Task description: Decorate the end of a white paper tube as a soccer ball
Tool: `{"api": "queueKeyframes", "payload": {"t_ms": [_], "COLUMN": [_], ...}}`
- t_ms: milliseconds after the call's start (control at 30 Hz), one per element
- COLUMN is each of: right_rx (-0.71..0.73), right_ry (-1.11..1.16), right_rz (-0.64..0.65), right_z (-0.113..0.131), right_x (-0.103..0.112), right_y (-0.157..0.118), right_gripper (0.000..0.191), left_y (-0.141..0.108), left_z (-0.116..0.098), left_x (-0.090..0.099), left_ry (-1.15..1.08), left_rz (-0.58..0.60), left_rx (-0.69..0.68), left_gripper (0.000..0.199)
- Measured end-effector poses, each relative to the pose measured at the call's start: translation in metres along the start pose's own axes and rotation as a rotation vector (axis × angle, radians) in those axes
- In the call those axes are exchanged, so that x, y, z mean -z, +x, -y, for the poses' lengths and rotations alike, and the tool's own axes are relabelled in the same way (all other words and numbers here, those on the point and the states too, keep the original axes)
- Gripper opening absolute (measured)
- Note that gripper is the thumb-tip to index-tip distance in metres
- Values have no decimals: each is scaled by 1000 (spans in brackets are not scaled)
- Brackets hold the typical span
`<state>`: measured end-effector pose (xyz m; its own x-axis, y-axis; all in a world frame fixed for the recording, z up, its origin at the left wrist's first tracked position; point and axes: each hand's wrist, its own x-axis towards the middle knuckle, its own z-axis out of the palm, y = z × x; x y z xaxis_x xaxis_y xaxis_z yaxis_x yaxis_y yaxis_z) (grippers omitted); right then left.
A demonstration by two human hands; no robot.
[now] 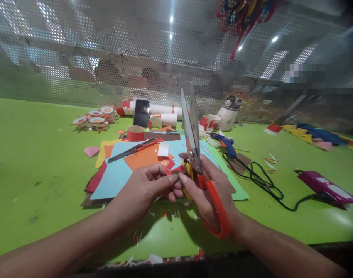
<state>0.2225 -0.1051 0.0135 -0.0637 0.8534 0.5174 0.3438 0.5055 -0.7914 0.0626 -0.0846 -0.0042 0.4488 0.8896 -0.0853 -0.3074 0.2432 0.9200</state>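
My right hand (209, 185) is closed with a pair of scissors (190, 133) in it. The blades point up and stand slightly apart, and the orange handle loops over the palm. Its thumb and fingertips also meet my left hand (153, 183), whose thumb and forefinger pinch a small dark scrap (175, 172), seemingly paper. Partly hidden behind the right fingers is something yellow (188, 173). Beneath both hands lie sheets of coloured paper (118, 154), with an orange sheet (141, 156) and a small white piece (163, 150) on top.
A red-handled cutting tool (132, 150) lies on the paper. Behind are a red ring (135, 133), a phone (142, 112), white tubes (168, 119) and stacked round pieces (97, 117). Rightward are a blue glue gun (227, 143), its black cable (260, 181) and a purple box (326, 186).
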Motion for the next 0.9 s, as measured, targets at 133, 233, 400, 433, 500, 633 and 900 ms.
{"api": "queueKeyframes", "payload": {"t_ms": [133, 233, 400, 433, 500, 633, 900], "right_rx": [-10, -38, -73, -78, -85, -150, -356], "right_ry": [24, 37, 22, 36, 69, 117, 143], "right_rz": [2, 12, 26, 33, 48, 97, 343], "right_z": [-1, -3, -3, -3, -1, -1, -4], "right_x": [-1, -3, -3, -3, -1, 7, 23], "right_y": [-2, -6, -7, -6, -3, 3, 14], "right_gripper": [25, 27, 27, 26, 25, 26, 35], "left_y": [1, 1, -2, -2, -3, -1, 3], "left_z": [1, 0, -4, -6, -9, -17, -26], "left_x": [0, 0, 0, 0, 0, 2, 11], "left_ry": [16, 5, -13, -19, -30, -59, -107], "left_rz": [-8, -8, -13, -14, -15, -45, -106], "left_rx": [-12, -11, 11, 16, 19, 9, -43], "left_gripper": [16, 15, 15, 15, 14, 13, 11]}}
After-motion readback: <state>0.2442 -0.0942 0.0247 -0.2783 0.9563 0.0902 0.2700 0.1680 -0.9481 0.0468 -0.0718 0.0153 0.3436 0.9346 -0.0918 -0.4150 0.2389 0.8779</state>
